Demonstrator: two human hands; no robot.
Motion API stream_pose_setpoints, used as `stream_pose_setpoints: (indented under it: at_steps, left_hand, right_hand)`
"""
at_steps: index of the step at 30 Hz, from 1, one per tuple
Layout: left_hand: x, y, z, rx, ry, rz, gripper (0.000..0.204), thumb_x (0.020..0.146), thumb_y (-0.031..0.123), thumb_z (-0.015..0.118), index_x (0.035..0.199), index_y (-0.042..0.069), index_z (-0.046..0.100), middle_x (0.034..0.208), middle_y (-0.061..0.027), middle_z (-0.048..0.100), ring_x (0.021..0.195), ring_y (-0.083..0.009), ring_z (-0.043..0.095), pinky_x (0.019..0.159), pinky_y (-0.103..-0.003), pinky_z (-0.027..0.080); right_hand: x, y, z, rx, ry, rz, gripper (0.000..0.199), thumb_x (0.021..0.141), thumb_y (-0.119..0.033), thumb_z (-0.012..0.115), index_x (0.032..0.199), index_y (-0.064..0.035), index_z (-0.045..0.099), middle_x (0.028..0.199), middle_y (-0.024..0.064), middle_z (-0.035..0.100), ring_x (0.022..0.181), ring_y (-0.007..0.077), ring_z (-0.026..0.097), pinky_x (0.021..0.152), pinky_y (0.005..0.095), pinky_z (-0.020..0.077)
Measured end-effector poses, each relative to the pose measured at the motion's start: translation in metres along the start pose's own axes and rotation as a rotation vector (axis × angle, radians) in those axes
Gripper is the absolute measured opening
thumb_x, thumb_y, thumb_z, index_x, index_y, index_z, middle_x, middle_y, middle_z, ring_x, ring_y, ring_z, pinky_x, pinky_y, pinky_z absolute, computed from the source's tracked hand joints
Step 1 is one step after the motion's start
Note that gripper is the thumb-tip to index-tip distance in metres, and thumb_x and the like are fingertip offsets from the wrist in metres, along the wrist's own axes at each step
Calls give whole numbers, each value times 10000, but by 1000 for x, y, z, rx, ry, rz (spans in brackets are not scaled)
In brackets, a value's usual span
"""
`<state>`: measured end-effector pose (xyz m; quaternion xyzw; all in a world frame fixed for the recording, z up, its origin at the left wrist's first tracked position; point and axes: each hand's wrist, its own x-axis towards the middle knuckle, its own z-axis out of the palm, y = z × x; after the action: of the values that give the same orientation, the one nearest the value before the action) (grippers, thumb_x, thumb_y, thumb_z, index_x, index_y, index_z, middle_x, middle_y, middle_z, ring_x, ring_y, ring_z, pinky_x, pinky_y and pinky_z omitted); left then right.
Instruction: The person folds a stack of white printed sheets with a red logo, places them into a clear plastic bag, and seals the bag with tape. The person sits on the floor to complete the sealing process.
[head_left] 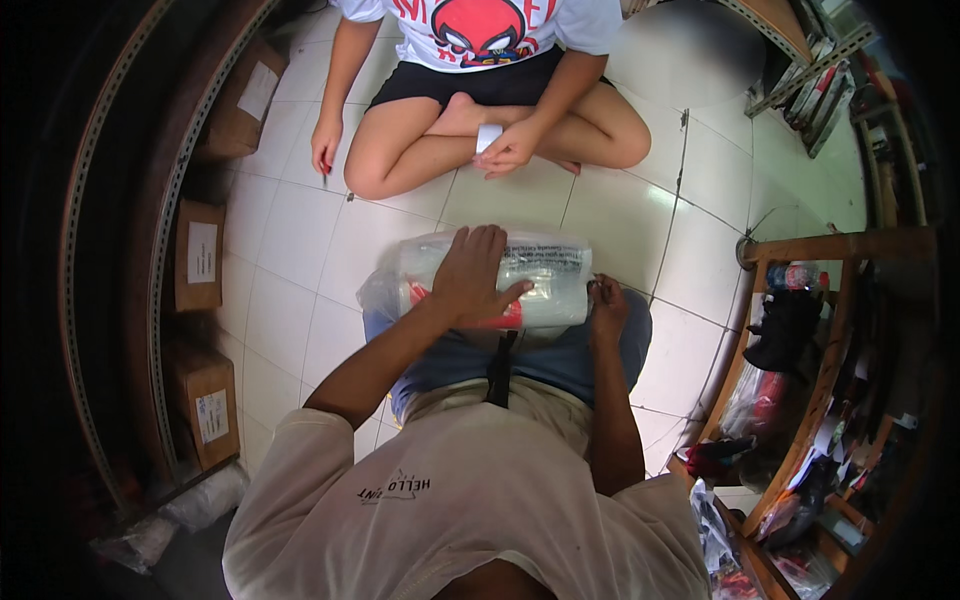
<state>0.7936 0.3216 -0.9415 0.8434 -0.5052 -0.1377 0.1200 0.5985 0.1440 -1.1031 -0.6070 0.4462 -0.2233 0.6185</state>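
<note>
A package (555,290) wrapped in clear, glossy plastic lies across my lap, white with a red patch and dark print. My left hand (470,275) rests flat on its top, the fingers stretched out and the thumb pointing right. At the package's right end, my right hand (607,308) has its fingers curled in beside the edge; what they may pinch is too small to make out. Loose plastic bulges out at the package's left end.
A person (490,100) sits cross-legged on the tiled floor (310,240) opposite me, holding a small white piece (488,138) and a small red item (326,169). Cardboard boxes (200,255) fill the left shelving. A wooden rack (840,250) with bagged goods stands to the right.
</note>
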Motion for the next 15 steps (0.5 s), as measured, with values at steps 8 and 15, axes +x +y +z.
stream_pose_setpoints:
  at_steps: [8,15]
  left_hand:
    - [57,-23,-11,-66,-469,-241,1132,743,791,560,1454,-52,303,1241,-290,578,1205,-402,551,1052,-451,409]
    - [-17,-21,-11,283,134,-348,879,925,671,371,1532,57,207,1578,-162,254,1468,-295,227,1168,-600,30]
  right_hand:
    - [8,-14,13,107,-15,38,169,926,0,611,1093,-13,631,1020,39,647,934,112,600,846,246,458]
    - [16,-5,19,70,2,-111,158,908,-46,638,1064,-20,635,943,70,677,895,148,644,808,288,495]
